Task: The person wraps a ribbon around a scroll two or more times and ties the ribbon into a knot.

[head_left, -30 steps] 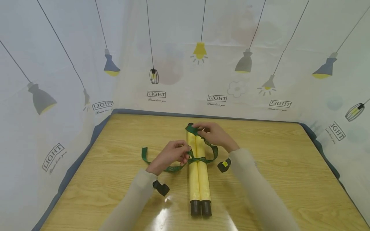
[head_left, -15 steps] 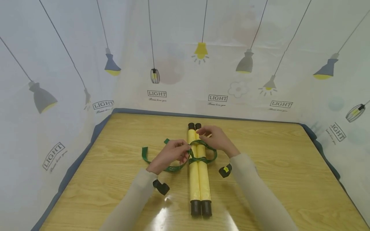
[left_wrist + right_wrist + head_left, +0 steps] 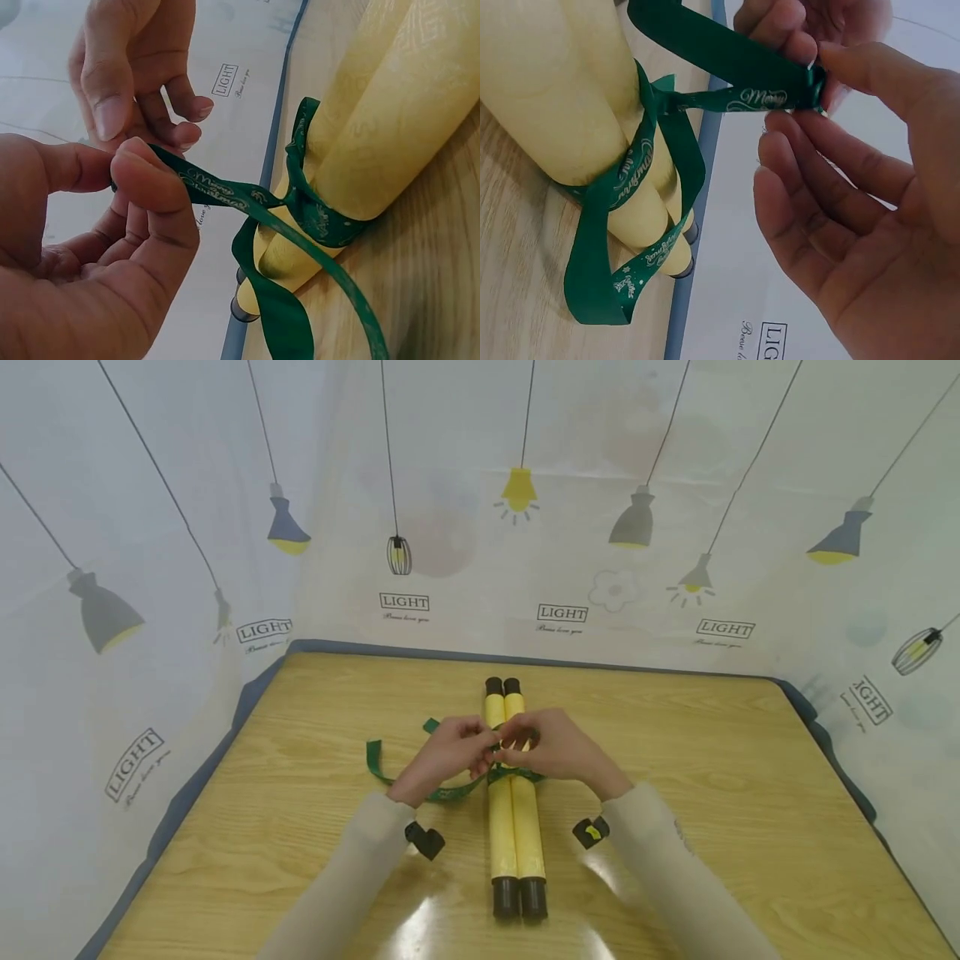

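Note:
Two yellow rolls with black end caps (image 3: pixel 516 839) lie side by side on the table, a green ribbon (image 3: pixel 521 774) wrapped round their middle. White "Merry Christmas" lettering shows on the ribbon (image 3: pixel 217 191) in the left wrist view. My left hand (image 3: pixel 453 752) pinches a folded part of it between thumb and forefinger, above the rolls. Close against those fingertips is my right hand (image 3: pixel 558 747), its thumb and forefinger spread on either side of the ribbon fold (image 3: pixel 814 86). A ribbon loop (image 3: pixel 604 262) hangs beside the rolls.
The wooden table (image 3: pixel 675 752) carries the rolls. A loose ribbon tail (image 3: pixel 374 758) curls on it left of my left hand. White sheeting (image 3: pixel 465 527) printed with lamps stands behind and at both sides. A small black wrist camera (image 3: pixel 591 832) sits by each sleeve.
My right hand let go of a green ribbon end near the far caps, then came back toward me to my left fingertips. That end now lies left of the rolls. My left hand keeps its pinch.

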Tool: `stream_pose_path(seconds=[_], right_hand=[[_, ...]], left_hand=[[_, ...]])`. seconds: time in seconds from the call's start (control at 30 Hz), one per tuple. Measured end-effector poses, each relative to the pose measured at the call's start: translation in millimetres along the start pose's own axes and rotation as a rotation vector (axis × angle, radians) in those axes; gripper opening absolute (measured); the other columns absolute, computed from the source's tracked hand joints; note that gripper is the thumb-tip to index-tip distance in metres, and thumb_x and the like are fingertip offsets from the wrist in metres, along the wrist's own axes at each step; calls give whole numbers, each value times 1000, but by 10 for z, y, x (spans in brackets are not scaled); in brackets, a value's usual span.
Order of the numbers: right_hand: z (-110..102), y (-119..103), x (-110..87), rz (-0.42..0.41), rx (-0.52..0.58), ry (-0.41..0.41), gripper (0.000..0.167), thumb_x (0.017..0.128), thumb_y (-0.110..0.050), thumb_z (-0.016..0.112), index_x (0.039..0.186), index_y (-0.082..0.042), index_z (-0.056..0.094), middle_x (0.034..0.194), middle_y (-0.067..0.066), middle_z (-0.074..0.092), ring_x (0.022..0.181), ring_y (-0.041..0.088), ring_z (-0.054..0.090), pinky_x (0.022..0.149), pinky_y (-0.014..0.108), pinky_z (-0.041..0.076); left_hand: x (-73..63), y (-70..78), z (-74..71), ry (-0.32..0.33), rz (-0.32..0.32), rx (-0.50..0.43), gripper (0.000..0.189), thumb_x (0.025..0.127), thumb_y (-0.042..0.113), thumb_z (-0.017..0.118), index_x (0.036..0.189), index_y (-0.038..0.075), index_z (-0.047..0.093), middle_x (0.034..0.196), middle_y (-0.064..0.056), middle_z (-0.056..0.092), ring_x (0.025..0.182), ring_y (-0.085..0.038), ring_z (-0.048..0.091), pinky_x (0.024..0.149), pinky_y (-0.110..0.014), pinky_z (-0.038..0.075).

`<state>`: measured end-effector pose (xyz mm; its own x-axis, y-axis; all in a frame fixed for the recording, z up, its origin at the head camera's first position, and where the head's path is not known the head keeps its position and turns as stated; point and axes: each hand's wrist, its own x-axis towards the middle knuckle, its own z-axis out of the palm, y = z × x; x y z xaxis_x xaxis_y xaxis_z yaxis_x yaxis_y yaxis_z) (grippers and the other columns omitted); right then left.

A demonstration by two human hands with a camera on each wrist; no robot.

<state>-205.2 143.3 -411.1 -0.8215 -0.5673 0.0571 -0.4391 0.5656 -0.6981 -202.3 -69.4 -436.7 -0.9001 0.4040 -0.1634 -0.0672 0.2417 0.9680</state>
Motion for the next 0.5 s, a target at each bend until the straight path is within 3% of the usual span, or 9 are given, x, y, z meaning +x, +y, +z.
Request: stream_pose_path(seconds=[0.2, 0.33, 0.5], right_hand=[[75, -30, -7, -16, -41, 79, 23, 90, -31, 80, 104, -14, 76, 86, -3, 73, 74, 12, 64, 67, 25, 54], [111, -18, -6, -21, -74, 133, 16, 94, -27, 76, 101, -13, 77, 82, -3, 73, 70, 10, 64, 65, 24, 53], [134, 2, -2, 8, -75, 184, 14, 99, -19, 68, 102, -11, 78, 84, -2, 75, 68, 7, 64, 65, 26, 54]], left_hand=[[5, -6, 13, -8, 2, 5, 33, 104, 40, 61, 95, 10, 71, 87, -16, 69, 63, -16, 59, 64, -35, 55], [13, -7, 9, -24, 0, -5, 46, 102, 51, 59, 96, 6, 71, 81, -12, 65, 61, -15, 57, 62, -34, 53], [28, -37, -67, -17, 16, 42, 47, 104, 49, 56, 99, 4, 70, 80, -12, 65, 63, -19, 58, 66, -44, 56]])
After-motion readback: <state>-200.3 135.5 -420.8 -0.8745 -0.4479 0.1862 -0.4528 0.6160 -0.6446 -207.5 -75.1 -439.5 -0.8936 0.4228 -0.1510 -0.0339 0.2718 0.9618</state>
